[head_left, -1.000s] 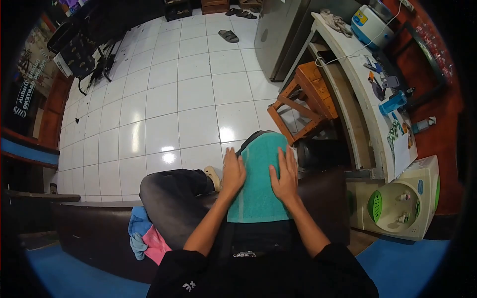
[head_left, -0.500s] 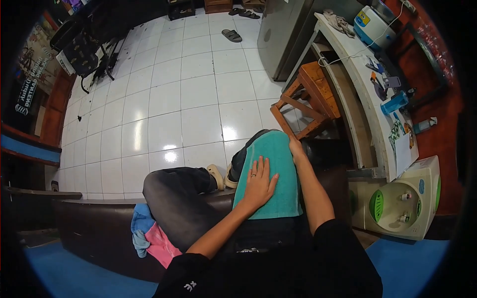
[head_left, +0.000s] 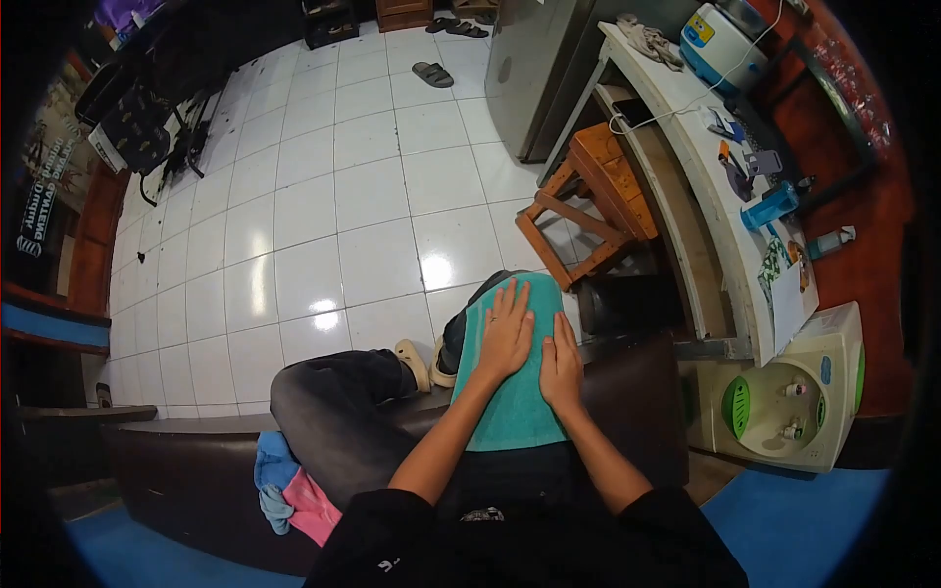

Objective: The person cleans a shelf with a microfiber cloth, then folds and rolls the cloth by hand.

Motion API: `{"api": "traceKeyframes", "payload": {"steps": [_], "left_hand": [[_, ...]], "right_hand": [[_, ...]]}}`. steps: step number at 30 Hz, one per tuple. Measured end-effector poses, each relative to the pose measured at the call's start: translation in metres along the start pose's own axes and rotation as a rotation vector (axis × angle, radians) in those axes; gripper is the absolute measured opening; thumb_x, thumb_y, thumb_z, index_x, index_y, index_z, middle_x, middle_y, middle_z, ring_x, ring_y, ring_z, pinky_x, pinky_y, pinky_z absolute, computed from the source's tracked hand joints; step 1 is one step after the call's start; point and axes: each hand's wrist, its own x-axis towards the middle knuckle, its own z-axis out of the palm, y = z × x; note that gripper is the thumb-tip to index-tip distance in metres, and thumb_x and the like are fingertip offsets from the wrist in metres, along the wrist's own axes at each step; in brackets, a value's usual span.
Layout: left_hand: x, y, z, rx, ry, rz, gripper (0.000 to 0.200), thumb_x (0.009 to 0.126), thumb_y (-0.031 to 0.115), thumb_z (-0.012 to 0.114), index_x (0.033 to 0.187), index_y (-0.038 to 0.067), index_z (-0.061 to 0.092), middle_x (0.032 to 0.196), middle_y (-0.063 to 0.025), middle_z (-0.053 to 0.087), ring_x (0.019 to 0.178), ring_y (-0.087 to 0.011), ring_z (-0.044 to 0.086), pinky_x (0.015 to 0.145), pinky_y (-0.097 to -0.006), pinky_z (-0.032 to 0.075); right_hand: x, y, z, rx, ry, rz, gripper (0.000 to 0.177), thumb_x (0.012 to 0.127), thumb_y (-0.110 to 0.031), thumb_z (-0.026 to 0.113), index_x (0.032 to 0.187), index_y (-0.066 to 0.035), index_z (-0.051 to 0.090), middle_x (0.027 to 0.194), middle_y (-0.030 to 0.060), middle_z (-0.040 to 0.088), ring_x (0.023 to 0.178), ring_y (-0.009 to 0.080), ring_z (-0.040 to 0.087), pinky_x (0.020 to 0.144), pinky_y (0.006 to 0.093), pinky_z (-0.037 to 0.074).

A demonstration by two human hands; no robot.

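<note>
A teal towel (head_left: pixel 510 407) lies spread over my right thigh and knee, its near edge by my lap. My left hand (head_left: pixel 506 338) rests flat on the upper part of the towel, fingers stretched out and a ring on one of them. Beside it my right hand (head_left: pixel 561 363) lies on the towel's right side, palm down with its fingers extended. Neither hand grips the cloth. Next to my left thigh sits a bundle of blue and pink cloths (head_left: pixel 284 480) on the dark brown seat (head_left: pixel 186 470).
A wooden stool (head_left: pixel 613 186) stands ahead to the right, beside a white table (head_left: pixel 676 108) holding a rice cooker (head_left: pixel 723 47) and small items. A water dispenser (head_left: pixel 833 392) is at my right. Sandals (head_left: pixel 433 74) lie on the tiled floor (head_left: pixel 304 206).
My right hand has moved from the towel's far right edge back onto its top, nearer my left hand. My left hand has slid forward toward the knee. The view has shifted slightly.
</note>
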Motion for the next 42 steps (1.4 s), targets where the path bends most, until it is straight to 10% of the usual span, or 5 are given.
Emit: {"api": "traceKeyframes", "payload": {"steps": [8,13,17,23,42], "left_hand": [[-0.027,-0.114,0.021,-0.487,0.005,-0.259,0.063,0.104,0.035,0.033,0.149,-0.006,0.02,0.154,-0.0288,0.022,0.144,-0.0402,0.024,0.118,-0.0407,0.019],[-0.043,-0.122,0.0,0.331,0.035,-0.71,0.065,0.097,0.032,0.05,0.142,-0.012,0.031,0.145,-0.0343,0.034,0.135,-0.0486,0.033,0.113,-0.046,0.029],[-0.012,-0.036,-0.039,-0.31,0.372,-0.168,0.05,0.096,0.018,0.051,0.136,-0.01,0.041,0.134,-0.0325,0.049,0.13,-0.0502,0.039,0.112,-0.0466,0.03],[-0.008,0.004,0.012,0.253,0.085,0.21,0.053,0.101,0.029,0.043,0.143,-0.002,0.038,0.15,-0.0234,0.036,0.14,-0.0421,0.029,0.115,-0.0427,0.025],[-0.056,-0.115,0.005,-0.119,-0.219,-0.605,0.079,0.1,0.051,0.038,0.15,-0.006,0.016,0.155,-0.0277,0.02,0.146,-0.0385,0.019,0.118,-0.042,0.02]], "right_hand": [[0.002,-0.007,0.004,-0.026,-0.012,-0.03,0.049,0.099,-0.02,0.043,0.14,0.007,0.042,0.144,0.0271,0.042,0.134,0.0398,0.041,0.11,0.0441,0.033],[0.002,-0.004,0.003,-0.016,0.001,-0.005,0.049,0.099,-0.019,0.043,0.14,0.007,0.042,0.144,0.027,0.043,0.133,0.0399,0.043,0.109,0.0433,0.035],[0.002,-0.006,0.007,-0.013,0.0,-0.018,0.047,0.098,-0.017,0.043,0.139,0.008,0.043,0.143,0.0272,0.044,0.131,0.0405,0.045,0.108,0.0421,0.036],[0.003,0.002,0.006,0.019,0.047,-0.048,0.047,0.098,-0.018,0.044,0.137,0.008,0.045,0.142,0.0282,0.044,0.13,0.0416,0.045,0.108,0.0426,0.036],[0.108,0.077,0.027,0.148,-0.295,0.55,0.057,0.1,-0.039,0.041,0.143,-0.003,0.043,0.142,0.0262,0.045,0.132,0.04,0.043,0.11,0.0398,0.034]]}}
